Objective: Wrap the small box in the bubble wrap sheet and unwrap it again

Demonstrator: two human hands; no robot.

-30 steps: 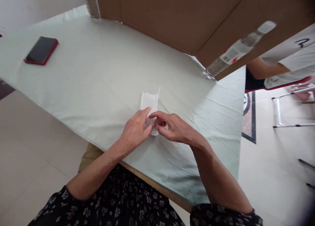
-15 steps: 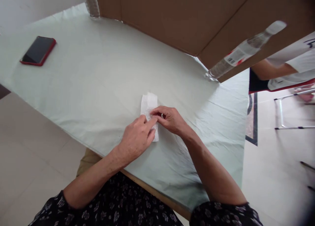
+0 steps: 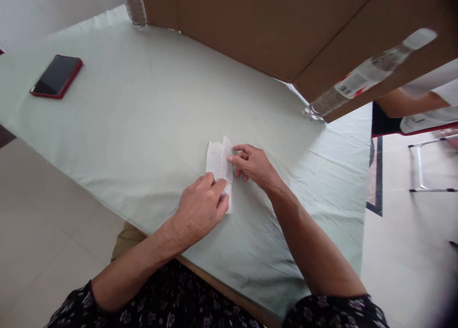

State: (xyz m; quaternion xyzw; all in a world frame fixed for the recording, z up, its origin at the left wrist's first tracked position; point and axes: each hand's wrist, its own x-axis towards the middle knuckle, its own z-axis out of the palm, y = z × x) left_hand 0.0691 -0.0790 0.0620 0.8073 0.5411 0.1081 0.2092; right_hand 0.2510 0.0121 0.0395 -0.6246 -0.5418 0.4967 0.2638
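A folded strip of white tissue paper (image 3: 216, 157) lies on the pale green tablecloth in front of me, its right side forming a narrow raised fold. My left hand (image 3: 202, 199) is on the lower part, with thumb and bent fingers closed over the paper and covering some of it. At the upper right edge, my right hand (image 3: 255, 166) has its thumb tip on the fold. The right index finger reaches along behind that edge, and the other fingers curl below.
A phone in a red case (image 3: 57, 76) lies at the far left. A large cardboard panel (image 3: 236, 27) stands at the back, with a clear plastic bottle (image 3: 352, 86) at its right and another bottle (image 3: 135, 7) at its left. Another person's arm (image 3: 411, 103) shows beyond, near a metal frame (image 3: 418, 168).
My right hand has shifted from the middle of the tissue to its upper right edge, its fingers spreading a little. My left hand has drawn slightly down, uncovering more paper. The view has shifted slightly.
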